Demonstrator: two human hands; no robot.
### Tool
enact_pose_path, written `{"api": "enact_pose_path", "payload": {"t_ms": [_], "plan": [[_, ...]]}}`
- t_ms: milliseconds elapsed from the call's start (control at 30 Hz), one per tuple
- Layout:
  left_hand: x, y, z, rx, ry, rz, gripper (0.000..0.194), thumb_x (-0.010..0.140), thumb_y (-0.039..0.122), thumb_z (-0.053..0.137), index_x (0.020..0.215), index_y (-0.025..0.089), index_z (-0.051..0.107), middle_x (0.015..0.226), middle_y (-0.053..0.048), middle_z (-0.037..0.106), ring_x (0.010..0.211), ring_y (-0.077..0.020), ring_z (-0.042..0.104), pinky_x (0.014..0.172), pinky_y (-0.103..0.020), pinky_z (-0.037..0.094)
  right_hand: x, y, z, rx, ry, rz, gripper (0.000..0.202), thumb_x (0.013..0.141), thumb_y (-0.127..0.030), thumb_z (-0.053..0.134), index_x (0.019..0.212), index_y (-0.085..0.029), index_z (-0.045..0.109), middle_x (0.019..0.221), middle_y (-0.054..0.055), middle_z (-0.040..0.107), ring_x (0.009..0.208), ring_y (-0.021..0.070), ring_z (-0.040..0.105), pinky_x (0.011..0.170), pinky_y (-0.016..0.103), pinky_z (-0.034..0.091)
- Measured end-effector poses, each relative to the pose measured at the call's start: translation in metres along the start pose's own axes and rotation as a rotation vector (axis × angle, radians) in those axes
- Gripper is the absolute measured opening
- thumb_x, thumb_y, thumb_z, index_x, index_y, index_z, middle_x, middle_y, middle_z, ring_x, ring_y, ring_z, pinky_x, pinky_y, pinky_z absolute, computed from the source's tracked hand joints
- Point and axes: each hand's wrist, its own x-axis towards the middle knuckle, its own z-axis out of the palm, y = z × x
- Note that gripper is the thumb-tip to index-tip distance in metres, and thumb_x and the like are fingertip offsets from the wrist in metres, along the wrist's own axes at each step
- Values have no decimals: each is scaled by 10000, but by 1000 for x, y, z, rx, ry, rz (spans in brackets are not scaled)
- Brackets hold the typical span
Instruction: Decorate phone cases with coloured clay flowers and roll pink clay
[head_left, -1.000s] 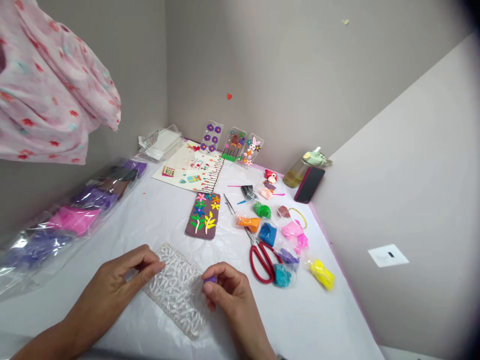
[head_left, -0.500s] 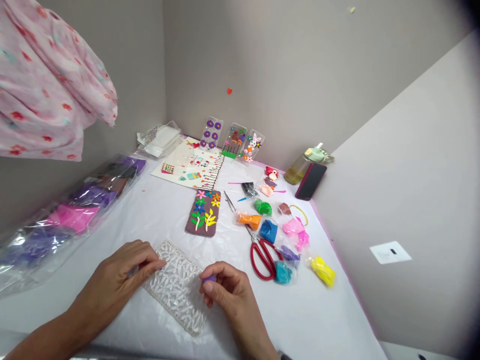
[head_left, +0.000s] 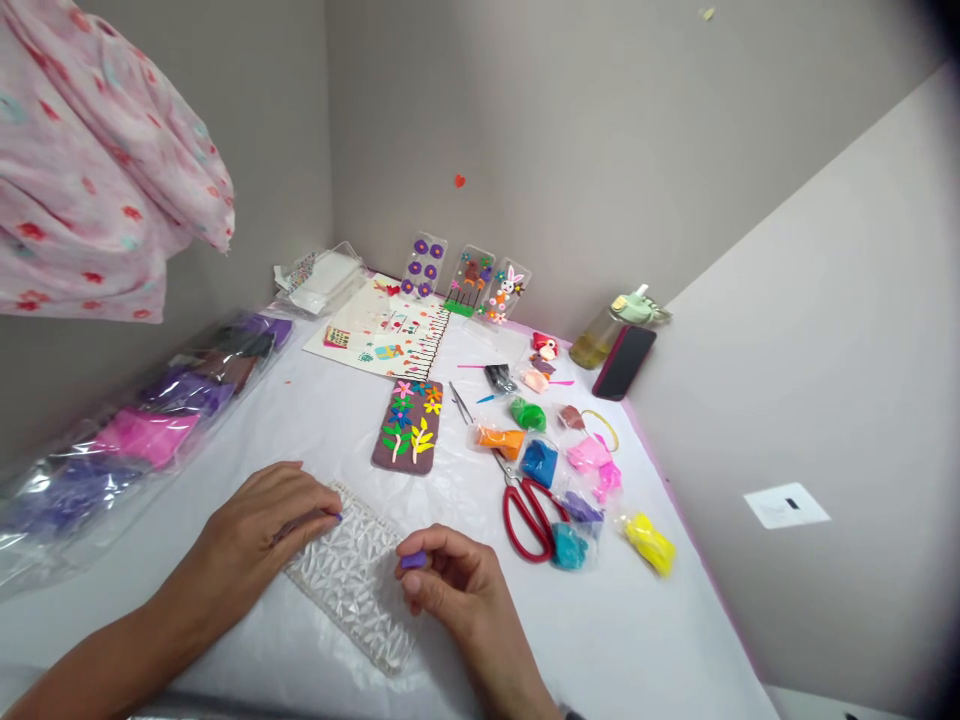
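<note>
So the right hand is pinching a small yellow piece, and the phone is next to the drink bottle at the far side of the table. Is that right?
Only the colour is wrong: the head view shows the right hand pinching a small purple piece. The phone is next to the drink bottle, as you said.

Clay piece [head_left: 413, 561]: purple. Faceted plate [head_left: 356, 580]: clear, pattern of small triangles. Panel [head_left: 414, 416]: brown, with flowers in pink, blue, orange and yellow; leaves green and yellow. Scissors [head_left: 538, 515]: red handles. Clay packets [head_left: 538, 462]: orange, green, blue, purple, teal, pink, yellow, black. Hanging cloth [head_left: 112, 170]: pink, with red and light-blue flower pattern. Table cover [head_left: 315, 420]: white. Bottle lid [head_left: 632, 306]: pale green.
</note>
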Motion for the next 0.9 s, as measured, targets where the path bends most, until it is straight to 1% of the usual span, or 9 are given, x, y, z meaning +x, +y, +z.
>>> {"api": "enact_pose_path", "payload": {"t_ms": [167,367,433,533,600,633,700,767,900], "plan": [[5,-4,-2,35,-51,70,219,1075,432,575,1046,313,756,997,72,797,962,-180,718,1117,-361,354,0,-1,1,-57,-17,-17,380,732,-511,938,897,-184,836,693,-8,650,627,105,552,615,220,413],[5,-1,-9,86,8,114,269,1101,442,515,1102,326,757,1018,68,805,970,-184,720,1083,-347,391,1,-3,0,-49,-24,-32,383,745,-510,934,897,-175,827,669,-20,645,607,90,561,613,201,428],[6,7,-11,96,68,93,278,1096,475,514,1143,314,735,1055,56,810,1013,-193,718,1092,-331,407,1,-1,2,-6,-15,-29,395,732,-493,947,908,-170,802,672,-21,661,588,88,567,599,199,433],[9,30,-12,88,133,90,285,1078,530,535,1165,317,703,1068,67,809,1060,-165,712,1026,-234,472,2,3,6,77,1,-25,416,727,-491,951,880,-173,731,695,-4,707,551,94,572,562,206,434],[10,47,-10,48,114,155,236,1084,495,540,1158,318,677,1047,80,803,1059,-132,711,1022,-175,476,2,5,10,81,4,-32,435,729,-516,943,838,-170,703,687,5,707,546,97,567,558,210,433],[10,54,-8,25,84,193,197,1092,444,540,1174,308,656,1039,77,797,1044,-125,711,1080,-177,446,2,6,12,66,1,-35,446,727,-533,939,823,-167,704,667,0,691,547,96,558,564,210,432],[9,64,-4,-23,-5,227,147,1090,336,552,1209,288,624,1008,72,775,1005,-122,706,1201,-226,355,2,6,15,30,-10,-35,468,719,-565,934,812,-161,717,626,-18,644,553,94,534,581,212,429],[7,67,1,-59,-76,223,161,1075,237,553,1221,274,610,971,71,747,960,-124,692,1264,-302,283,1,6,18,9,-16,-28,491,713,-595,925,811,-159,722,608,-27,616,556,94,514,587,214,422],[5,66,5,-58,-71,226,166,1042,145,546,1143,257,618,931,61,713,913,-134,661,1288,-380,227,2,8,22,-12,-7,-17,526,695,-634,912,793,-161,706,602,-31,594,552,97,488,577,219,401]]}}
